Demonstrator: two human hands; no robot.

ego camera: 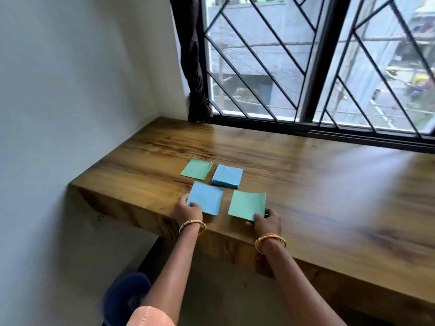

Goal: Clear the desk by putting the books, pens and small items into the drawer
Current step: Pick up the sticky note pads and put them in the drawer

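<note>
- Wooden desk (306,184) runs along a barred window (317,62), with a white wall on the left.
- Four paper squares sit on the desk's left part, roughly in a two-by-two block, none touching.
- Far left: green paper stack (196,169), flat, a few sheets fanned at its right edge.
- Far right: blue paper stack (227,175), thicker, lying flat just beside the green one.
- Near left: blue sheet (206,198), its near-left corner pinched by the left hand (188,210); thumb on top, fingers curled under the edge.
- Near right: green sheet (247,205), its near-right corner held by the right hand (267,222); thumb on top, fingers behind the edge. Far edge looks slightly lifted off the wood, hard to be sure.
- Both held sheets are close to the desk's front edge, with a narrow strip of bare wood between them.
- Gold bangle (192,226) on the left wrist, gold and orange bangles (270,241) on the right wrist.
- Dark curtain (193,67) is bunched in the window's left corner.
- Blue bin (127,297) stands on the floor under the desk, partly hidden by the left arm.
- No drawer shows in this view.
</note>
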